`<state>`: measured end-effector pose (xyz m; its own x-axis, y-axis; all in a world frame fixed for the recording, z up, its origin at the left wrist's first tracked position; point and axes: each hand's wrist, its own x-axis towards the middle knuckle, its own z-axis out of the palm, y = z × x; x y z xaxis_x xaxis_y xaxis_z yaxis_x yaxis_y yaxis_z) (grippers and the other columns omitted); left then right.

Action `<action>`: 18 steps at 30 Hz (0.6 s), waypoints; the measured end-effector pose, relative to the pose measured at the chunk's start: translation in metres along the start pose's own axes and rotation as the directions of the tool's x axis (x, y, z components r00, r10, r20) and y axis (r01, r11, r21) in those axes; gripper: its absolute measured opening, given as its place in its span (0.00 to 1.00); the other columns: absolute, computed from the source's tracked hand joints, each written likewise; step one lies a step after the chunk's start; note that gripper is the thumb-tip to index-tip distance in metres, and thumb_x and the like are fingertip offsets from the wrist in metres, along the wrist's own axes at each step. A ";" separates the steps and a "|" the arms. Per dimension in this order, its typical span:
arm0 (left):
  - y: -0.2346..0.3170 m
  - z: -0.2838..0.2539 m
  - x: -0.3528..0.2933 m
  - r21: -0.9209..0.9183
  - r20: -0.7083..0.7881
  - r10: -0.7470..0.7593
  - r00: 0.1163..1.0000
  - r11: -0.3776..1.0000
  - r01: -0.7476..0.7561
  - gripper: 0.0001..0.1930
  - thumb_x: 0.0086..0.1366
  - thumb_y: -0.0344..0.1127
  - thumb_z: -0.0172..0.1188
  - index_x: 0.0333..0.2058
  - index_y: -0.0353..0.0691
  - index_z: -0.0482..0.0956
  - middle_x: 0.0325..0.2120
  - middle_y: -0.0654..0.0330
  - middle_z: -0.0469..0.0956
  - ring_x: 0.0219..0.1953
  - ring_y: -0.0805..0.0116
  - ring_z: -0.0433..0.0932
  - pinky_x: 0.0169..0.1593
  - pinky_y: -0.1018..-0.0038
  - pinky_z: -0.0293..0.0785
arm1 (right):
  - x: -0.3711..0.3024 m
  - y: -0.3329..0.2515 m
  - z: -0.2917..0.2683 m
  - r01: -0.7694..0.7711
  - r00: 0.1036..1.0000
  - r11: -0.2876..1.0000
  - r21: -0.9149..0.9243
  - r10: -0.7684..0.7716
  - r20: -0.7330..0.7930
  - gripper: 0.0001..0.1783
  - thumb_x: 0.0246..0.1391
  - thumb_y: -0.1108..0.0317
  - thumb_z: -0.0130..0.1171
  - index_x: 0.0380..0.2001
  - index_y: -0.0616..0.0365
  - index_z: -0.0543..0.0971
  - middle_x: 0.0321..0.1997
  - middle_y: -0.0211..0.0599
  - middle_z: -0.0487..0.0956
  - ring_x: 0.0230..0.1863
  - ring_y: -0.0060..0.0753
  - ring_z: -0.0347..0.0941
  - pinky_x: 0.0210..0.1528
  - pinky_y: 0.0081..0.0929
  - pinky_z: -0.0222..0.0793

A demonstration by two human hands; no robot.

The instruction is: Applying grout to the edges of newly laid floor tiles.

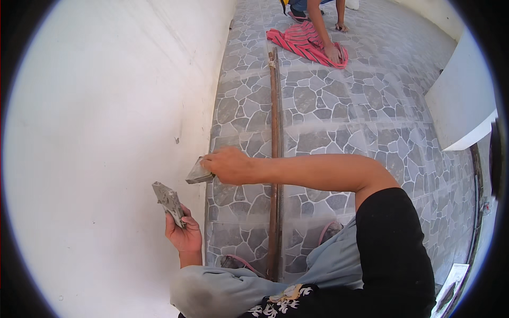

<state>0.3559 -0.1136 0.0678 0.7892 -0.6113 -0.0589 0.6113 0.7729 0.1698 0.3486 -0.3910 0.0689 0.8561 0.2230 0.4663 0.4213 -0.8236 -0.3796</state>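
Note:
My left hand (184, 232), fingers curled, grips a putty-smeared flat tool (168, 200) in front of the white wall (116, 132). Lumps of grey paste coat its face, and whether it is a small board or a blade I cannot tell. Farther along the wall, my right hand (230, 165) is closed round a putty knife (199, 172) with a wide, flared grey blade. Its handle is hidden in my fist. The blade is close to the wall's foot; contact with the wall cannot be made out. A gap separates the two tools.
Two long rusty metal bars (274, 127) lie lengthwise on the stone-patterned floor (313, 103), passing under my right forearm. At the far end, another person's hand (333, 53) presses a red striped cloth (302, 42) to the floor. A white pillar (461, 100) stands at right.

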 end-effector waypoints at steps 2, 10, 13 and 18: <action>0.007 0.035 0.016 0.082 0.065 0.008 0.998 0.997 -0.013 0.17 0.74 0.37 0.48 0.57 0.40 0.73 0.58 0.55 0.74 0.58 0.56 0.75 0.47 0.66 0.84 | 0.005 0.038 -0.010 -0.352 0.934 0.931 0.097 0.343 0.097 0.14 0.43 0.73 0.56 0.36 0.64 0.83 0.36 0.55 0.82 0.38 0.54 0.80 0.38 0.42 0.76; -0.033 0.121 0.097 0.495 -0.063 0.148 0.987 0.863 -0.098 0.17 0.75 0.41 0.48 0.56 0.38 0.71 0.50 0.56 0.78 0.55 0.57 0.78 0.50 0.70 0.83 | 0.036 0.107 -0.088 -0.138 0.793 0.284 0.949 0.605 -0.066 0.23 0.44 0.56 0.68 0.35 0.68 0.83 0.30 0.38 0.82 0.26 0.29 0.77 0.25 0.24 0.77; -0.071 0.105 0.098 0.648 -0.173 0.163 0.971 0.762 -0.013 0.19 0.74 0.45 0.50 0.55 0.40 0.72 0.49 0.57 0.79 0.52 0.60 0.79 0.48 0.74 0.82 | 0.026 0.131 -0.075 -0.345 0.741 0.288 0.893 0.667 0.071 0.22 0.45 0.56 0.69 0.33 0.67 0.82 0.28 0.39 0.82 0.25 0.26 0.78 0.24 0.25 0.76; -0.094 0.085 0.077 0.686 -0.377 0.133 0.916 0.705 0.181 0.17 0.73 0.47 0.50 0.50 0.43 0.74 0.44 0.60 0.80 0.33 0.71 0.78 0.30 0.82 0.75 | -0.002 0.161 -0.022 -0.674 0.585 0.344 0.654 0.789 0.189 0.24 0.43 0.55 0.66 0.31 0.70 0.81 0.24 0.46 0.81 0.20 0.35 0.78 0.23 0.31 0.77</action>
<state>0.3548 -0.2479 0.1314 0.8264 -0.3935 -0.4028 0.5333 0.3176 0.7840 0.4087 -0.5354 0.0242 0.8897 -0.4205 -0.1775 -0.2367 -0.0927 -0.9671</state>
